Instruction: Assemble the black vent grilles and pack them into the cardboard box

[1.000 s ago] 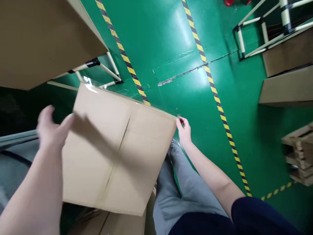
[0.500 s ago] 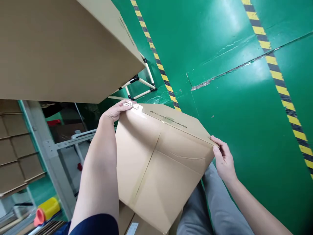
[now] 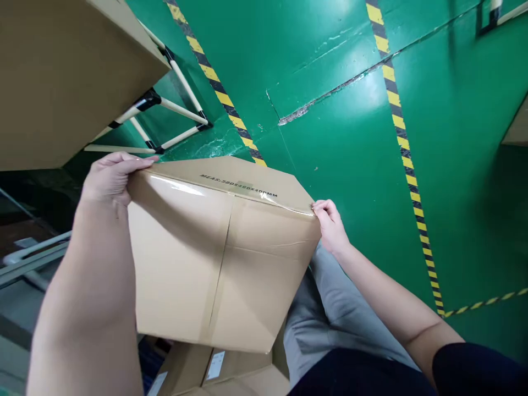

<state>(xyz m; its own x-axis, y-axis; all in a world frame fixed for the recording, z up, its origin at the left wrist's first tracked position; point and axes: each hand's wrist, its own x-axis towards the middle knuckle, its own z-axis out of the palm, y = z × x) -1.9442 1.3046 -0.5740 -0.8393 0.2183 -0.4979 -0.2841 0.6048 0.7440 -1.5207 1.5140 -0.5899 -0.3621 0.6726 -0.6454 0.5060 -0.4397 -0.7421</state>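
Note:
A closed cardboard box (image 3: 181, 264) with printed size lettering on one side is tilted between my hands. Shiny clear tape (image 3: 177, 187) runs along its far edge. My left hand (image 3: 119, 170) is closed at the far left corner, fingers pinched there. At the right corner, my right hand (image 3: 330, 220) pinches the end of the edge beside the tape. A line of tape also crosses the middle seam of the top. The undersides of the fingertips are partly hidden.
Beneath the held box is another carton (image 3: 243, 363) with a white label. A large cardboard box (image 3: 61, 82) fills the upper left, above a pipe frame (image 3: 181, 110). Yellow-black striped tape (image 3: 400, 126) crosses the green floor (image 3: 350, 154). A metal rail lies at left.
The view has shifted, and the box and both hands now appear further left. Crumpled tape at my left hand is no longer visible; a smooth shiny strip spans the box's far edge.

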